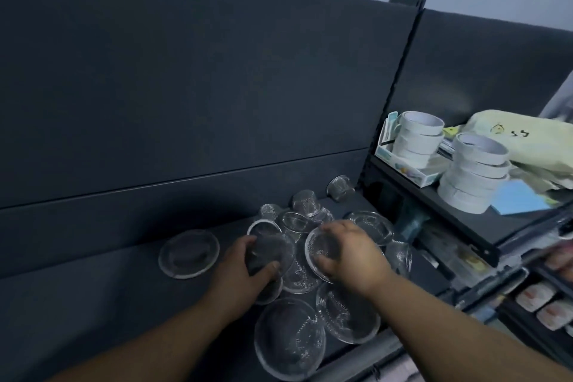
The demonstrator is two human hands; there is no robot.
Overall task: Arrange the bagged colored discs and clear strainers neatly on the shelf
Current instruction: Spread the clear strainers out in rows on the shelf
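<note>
Now left hand point(245, 270) and right hand point(350, 254) grip clear strainers point(319, 246) on shelf point(93, 304)

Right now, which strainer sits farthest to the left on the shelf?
The wide, flat strainer lying by itself, to the left of the left hand. It touches nothing else, while the rest crowd together in an overlapping pile to its right.
</note>
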